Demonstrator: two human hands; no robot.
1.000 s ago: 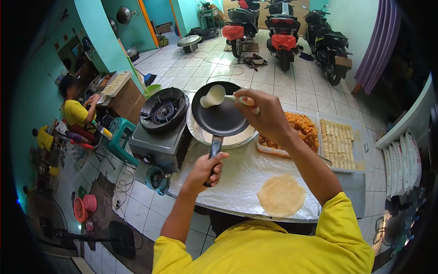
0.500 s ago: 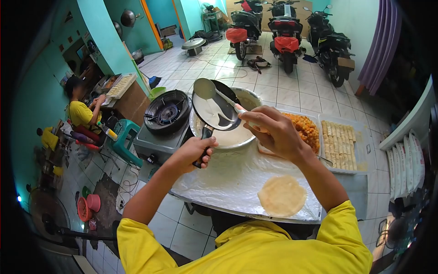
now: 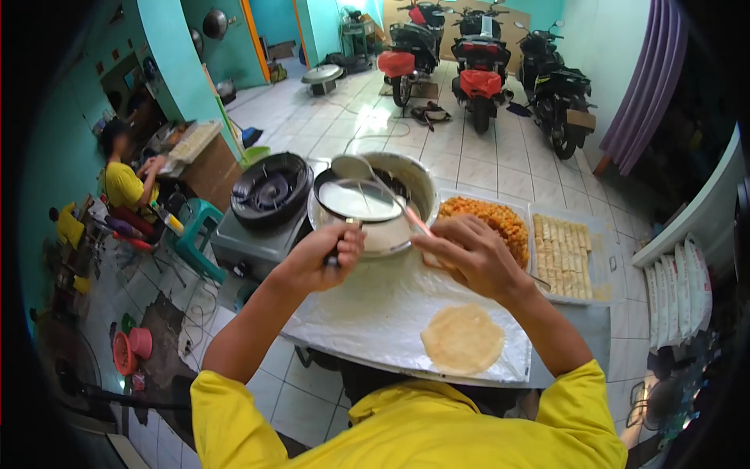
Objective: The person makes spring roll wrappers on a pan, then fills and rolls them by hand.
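Observation:
My left hand (image 3: 334,254) is wrapped around the black handle of a small frying pan (image 3: 322,205). Pale batter (image 3: 361,200) covers much of the pan's inside, and the pan is held over a large metal pot (image 3: 426,187) of the same batter. In my right hand (image 3: 473,254) is the long handle of a ladle (image 3: 351,166), whose bowl hangs at the pan's far left rim. A round, thin crepe (image 3: 462,339) lies flat on the plastic-covered table (image 3: 344,322) in front of me.
Left of the pot stands a gas stove (image 3: 269,191). To the right are a container of orange diced filling (image 3: 496,225) and a tray of rolled pastries (image 3: 562,258). A person in yellow (image 3: 125,184) sits at far left. Motorbikes (image 3: 479,66) are parked at the back.
Batter has spread from a streak to a wider pool in the pan, which now sits flatter and lower. The ladle's bowl has dipped toward the far rim. The whole view has shifted slightly.

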